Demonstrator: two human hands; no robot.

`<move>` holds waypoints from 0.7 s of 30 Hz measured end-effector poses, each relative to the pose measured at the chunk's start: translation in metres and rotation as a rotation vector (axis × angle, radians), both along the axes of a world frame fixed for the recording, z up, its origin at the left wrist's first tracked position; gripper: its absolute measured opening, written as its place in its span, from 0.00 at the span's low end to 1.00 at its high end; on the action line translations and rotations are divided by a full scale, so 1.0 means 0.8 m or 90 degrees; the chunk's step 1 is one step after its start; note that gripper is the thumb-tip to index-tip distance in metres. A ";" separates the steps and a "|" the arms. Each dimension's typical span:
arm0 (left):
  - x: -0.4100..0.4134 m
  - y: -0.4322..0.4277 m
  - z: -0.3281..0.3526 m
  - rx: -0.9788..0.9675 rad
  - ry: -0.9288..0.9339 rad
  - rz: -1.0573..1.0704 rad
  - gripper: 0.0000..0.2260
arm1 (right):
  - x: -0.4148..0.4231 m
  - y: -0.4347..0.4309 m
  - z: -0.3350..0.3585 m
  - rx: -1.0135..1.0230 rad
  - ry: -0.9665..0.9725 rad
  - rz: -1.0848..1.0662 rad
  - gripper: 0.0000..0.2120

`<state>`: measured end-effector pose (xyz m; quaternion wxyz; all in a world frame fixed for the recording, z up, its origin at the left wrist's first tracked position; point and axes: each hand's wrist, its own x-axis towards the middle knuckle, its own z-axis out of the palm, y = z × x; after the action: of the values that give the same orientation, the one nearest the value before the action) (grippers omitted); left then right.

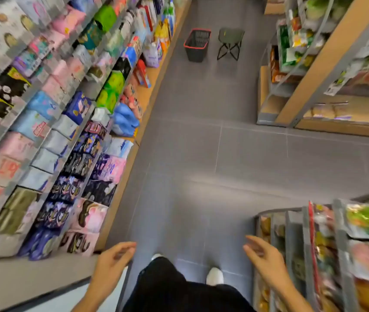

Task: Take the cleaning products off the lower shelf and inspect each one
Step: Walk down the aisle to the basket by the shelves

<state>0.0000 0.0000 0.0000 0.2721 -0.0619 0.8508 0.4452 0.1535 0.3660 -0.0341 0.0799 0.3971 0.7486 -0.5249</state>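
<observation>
Holding nothing: left hand (pixel 111 258) and right hand (pixel 263 258), fingers loosely curled, apart above the floor (pixel 201 154). Far ahead, red-rimmed basket (pixel 196 51) showing only bare mesh inside, beside a folding stool (pixel 230 36). Left, lower shelf (pixel 148 92) stocked with blurred packs (pixel 125 119).

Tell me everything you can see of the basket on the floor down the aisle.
The basket is a dark, mesh-walled, plastic-looking tub with a red rim, narrowing toward its base. It stands upright on the grey tiled floor far down the aisle, just left of a small folding stool, apart from it. Nothing shows inside; only the floor touches it.
</observation>
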 end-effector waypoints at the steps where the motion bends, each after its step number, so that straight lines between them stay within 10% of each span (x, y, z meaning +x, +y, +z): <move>1: -0.004 0.001 -0.009 -0.003 0.003 0.002 0.06 | -0.010 0.011 -0.007 -0.002 0.000 0.010 0.14; 21: -0.351 0.101 -0.047 -0.021 -0.029 -0.058 0.07 | -0.310 0.094 0.000 0.049 -0.117 0.041 0.13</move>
<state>-0.2807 0.0812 -0.0376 0.3103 -0.0380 0.8537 0.4165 -0.0941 0.4413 -0.0340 0.1496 0.4218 0.7704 -0.4541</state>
